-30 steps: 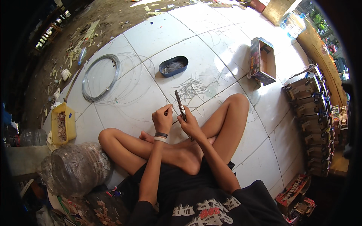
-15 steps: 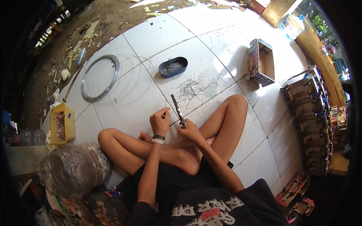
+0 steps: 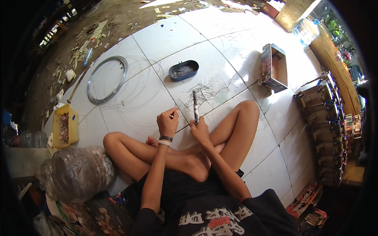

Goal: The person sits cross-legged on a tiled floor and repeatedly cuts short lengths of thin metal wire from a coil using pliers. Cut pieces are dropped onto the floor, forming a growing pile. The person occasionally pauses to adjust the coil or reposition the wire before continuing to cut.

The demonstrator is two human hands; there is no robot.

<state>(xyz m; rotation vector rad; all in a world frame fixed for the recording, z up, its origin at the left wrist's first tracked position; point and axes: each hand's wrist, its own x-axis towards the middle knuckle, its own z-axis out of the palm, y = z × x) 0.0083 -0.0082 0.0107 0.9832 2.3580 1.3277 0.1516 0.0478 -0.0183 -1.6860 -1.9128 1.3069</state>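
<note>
On the white tiled floor [image 3: 173, 31], a round coil of thin silvery wire [image 3: 115, 93] lies left of the dark blue oval tub [image 3: 184, 78]. Nearer the person than the tub and slightly left of it, the left hand [image 3: 168, 122] has its fingers curled together; whether they grip anything is too small to tell. The slim dark metal hand tool [image 3: 195, 108] stands between tub and person, its lower end clasped in the right hand [image 3: 200, 130]. Just right of and below the tub spreads a loose heap of cut wire pieces [image 3: 206, 93]. A steady grip low on the tool, with its tip clear of the heap, would probably serve best. Half a second ago the tool leaned leftward; now it points nearly straight away from the person.
</note>
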